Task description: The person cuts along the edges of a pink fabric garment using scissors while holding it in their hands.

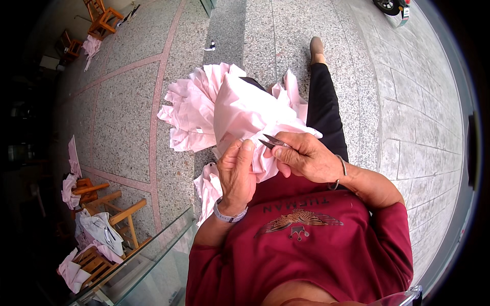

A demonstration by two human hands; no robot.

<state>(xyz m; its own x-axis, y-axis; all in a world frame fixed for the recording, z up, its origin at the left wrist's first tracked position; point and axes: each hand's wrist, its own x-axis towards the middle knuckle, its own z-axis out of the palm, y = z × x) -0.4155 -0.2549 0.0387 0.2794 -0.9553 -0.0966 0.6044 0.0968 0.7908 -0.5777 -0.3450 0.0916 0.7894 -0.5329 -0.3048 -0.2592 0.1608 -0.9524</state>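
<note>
Pale pink cloth (245, 104) lies bunched over my lap and hangs down in folds on the left. My right hand (311, 159) is closed around a pair of small dark thread snips (274, 141). Their two pointed blades stand slightly apart over the cloth, aimed left toward my other hand. At the near left side of the cloth, my left hand (238, 171) has its thumb and forefinger pinched together. Whatever sits between those fingertips is too small to make out.
Wooden chairs (130, 217) draped with pink and white cloth stand at the lower left, beside a glass panel (163, 265). Another wooden chair (103, 21) is far left. A vehicle wheel (388, 6) shows at the upper right. My outstretched leg (326, 102) crosses the speckled floor.
</note>
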